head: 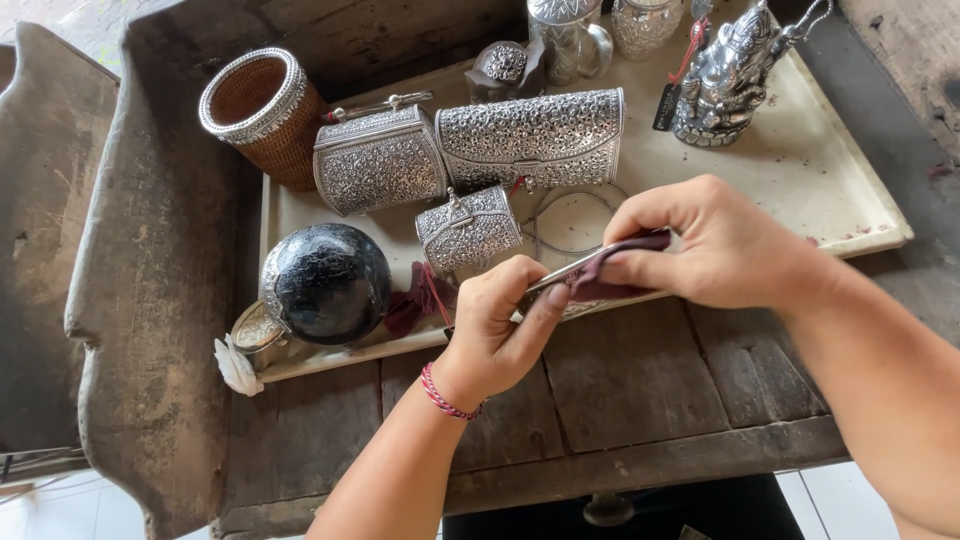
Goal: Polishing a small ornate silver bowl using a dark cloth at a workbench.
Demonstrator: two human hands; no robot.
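Two hands: left hand and right hand, both engaged over front edge of tray.
Work in hand: rubbing of slim silver piece with dark maroon cloth.
Left grip: closed narrowly around near end of silver piece, thumb pressed along it; red braided cord at wrist.
Right grip: fingertips pinched on cloth, cloth folded over far end of silver piece.
Location of silver piece: held in air between both hands, just above tray's front rim, slanting up toward right hand; exact kind of piece not determinable, most of it covered.
Progress, judged: mid-stroke; visible stretch of metal bright, covered part not assessable; share finished not determinable.
Remaining, judged: other silverware on tray untouched by either hand at present.
Ornate silver clutch boxes: 3 — long one, medium one, small one nearest left hand.
Woven basket with silver rim: 1, lying tilted at tray's back left corner.
Dark engraved sphere: 1, at front left of tray.
Silver figurine: 1, upright at back right, dark tag on red cord beside it.
Thin wire bangles: at least 2, overlapping, flat on tray behind hands.
Silver vessels at back edge: 2, partly cut off by frame.
Small round lidded tin: 1, off tray's front left corner, touching sphere.
Support: weathered wooden bench under tray.
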